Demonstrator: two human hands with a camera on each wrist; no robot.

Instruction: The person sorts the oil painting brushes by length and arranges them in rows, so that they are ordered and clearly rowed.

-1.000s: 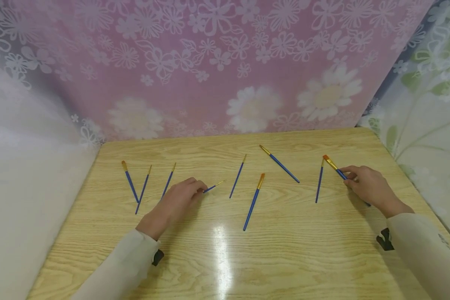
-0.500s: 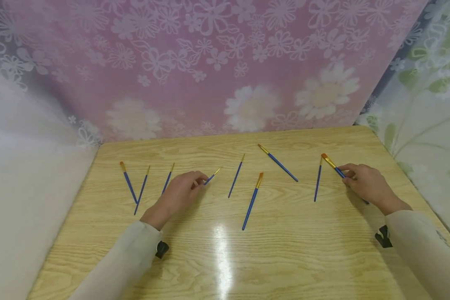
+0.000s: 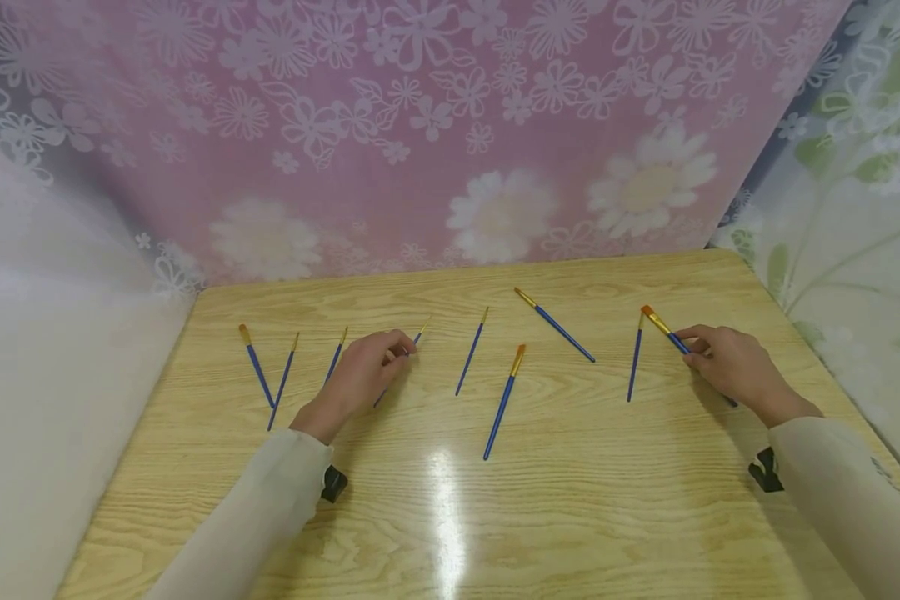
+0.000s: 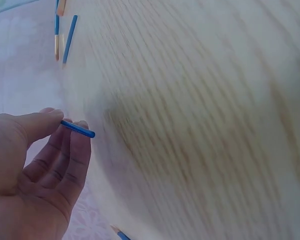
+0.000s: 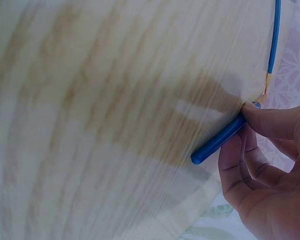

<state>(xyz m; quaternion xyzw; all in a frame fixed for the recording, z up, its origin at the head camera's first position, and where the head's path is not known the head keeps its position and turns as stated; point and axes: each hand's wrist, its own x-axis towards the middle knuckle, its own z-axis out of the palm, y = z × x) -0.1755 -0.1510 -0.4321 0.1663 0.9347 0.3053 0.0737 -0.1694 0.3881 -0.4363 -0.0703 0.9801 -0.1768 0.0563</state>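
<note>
My left hand (image 3: 363,371) pinches a thin blue-handled paintbrush (image 3: 418,337) between thumb and fingers. Its gold tip points away from me, and the handle end (image 4: 79,129) juts out past the thumb in the left wrist view. At the right side of the table, my right hand (image 3: 735,367) grips a thicker flat paintbrush (image 3: 666,328) with an orange-brown bristle head, slanted up to the left. The handle end (image 5: 215,142) shows low over the wood in the right wrist view. A thin paintbrush (image 3: 636,357) lies beside it, its tip overlapped by the flat brush's head.
Left of my left hand lie a flat brush (image 3: 256,360) and a thin brush (image 3: 284,377) forming a V, plus another thin brush (image 3: 337,357). Mid-table are a thin brush (image 3: 472,352), a flat brush (image 3: 503,404) and a diagonal brush (image 3: 558,326). Floral curtains surround the wooden table (image 3: 570,517).
My left hand has shifted slightly up and left, and its paintbrush has turned from a flatter slant to a steeper one. My right hand keeps its hold, almost still.
</note>
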